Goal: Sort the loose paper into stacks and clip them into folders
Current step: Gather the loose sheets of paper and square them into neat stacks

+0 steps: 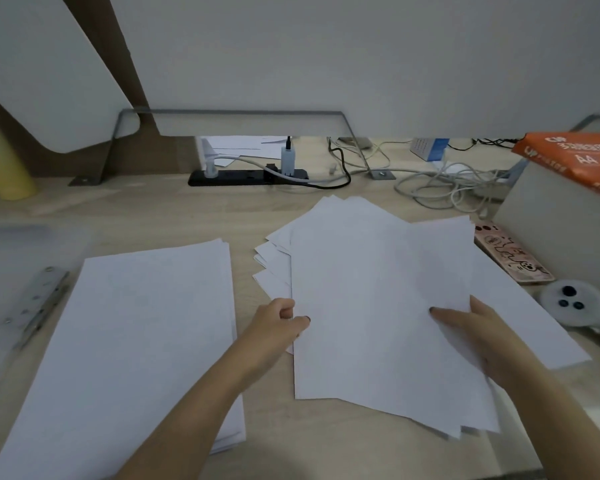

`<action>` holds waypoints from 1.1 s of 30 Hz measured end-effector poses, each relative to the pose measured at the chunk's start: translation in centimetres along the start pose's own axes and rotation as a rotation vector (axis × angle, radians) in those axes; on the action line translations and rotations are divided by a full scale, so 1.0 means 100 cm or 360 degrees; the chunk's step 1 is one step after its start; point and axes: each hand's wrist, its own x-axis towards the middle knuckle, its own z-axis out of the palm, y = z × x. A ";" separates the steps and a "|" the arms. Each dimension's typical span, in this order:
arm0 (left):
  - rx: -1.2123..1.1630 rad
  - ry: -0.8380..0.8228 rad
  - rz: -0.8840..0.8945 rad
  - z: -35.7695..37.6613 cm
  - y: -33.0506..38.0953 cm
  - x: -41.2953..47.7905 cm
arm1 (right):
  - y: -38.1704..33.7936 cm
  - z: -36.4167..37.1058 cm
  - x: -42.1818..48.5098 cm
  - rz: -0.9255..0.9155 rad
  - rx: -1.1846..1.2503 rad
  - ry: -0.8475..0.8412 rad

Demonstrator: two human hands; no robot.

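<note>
Loose paper (541, 334) = messy fanned pile on the worktop (187, 216), right of centre, corners sticking out at different angles on the left and near sides.

Both hands are on the top sheet (378, 306) of that pile; can't tell if it's one sheet or a few together.
- left hand (281, 322): fingers curled, pinching the sheet's left edge, thumb on top.
- right hand (482, 336): gripping the right edge, thumb lying flat on the upper face, other fingers hidden under the paper.
- sheet sits roughly square to the viewer, over the skewed sheets below.

Neat stack (146, 341) of white paper lies left of the pile, apart from it, with a strip of bare worktop between. Edges are mostly aligned, with slight stagger at the far and near right corners. The left forearm crosses over its near right corner.

Folder (11, 258), translucent, lies flat at the far left, just beside the neat stack. Its metal clip bar (37, 306) runs along the side facing the stack.

Rest of the worktop:
- black power strip (246, 176) at the back, with white plugs in it
- tangle of cables (444, 185) right of the strip
- orange A4 ream pack (575, 154), back right, on a white box (551, 237)
- phone (510, 259) in a patterned case, touching or just under the pile's right edge
- white controller (568, 306) near that, at the right edge
- yellow cylinder (4, 161), far left
</note>
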 end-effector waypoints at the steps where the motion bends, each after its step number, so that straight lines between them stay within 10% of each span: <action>1: -0.0007 0.0003 0.0008 -0.002 -0.001 -0.001 | -0.001 0.001 -0.002 -0.0038 0.0019 -0.0009; 16: -0.0620 -0.0025 0.0396 -0.011 0.039 -0.014 | -0.019 0.000 -0.027 -0.0117 0.0190 -0.0598; 24: -0.0620 0.0017 0.0305 0.006 0.028 -0.009 | -0.025 0.008 -0.021 -0.0253 0.0055 -0.0294; 33: -0.0799 0.0274 0.1021 -0.030 0.087 -0.051 | -0.092 0.021 -0.046 -0.0832 0.0423 -0.0388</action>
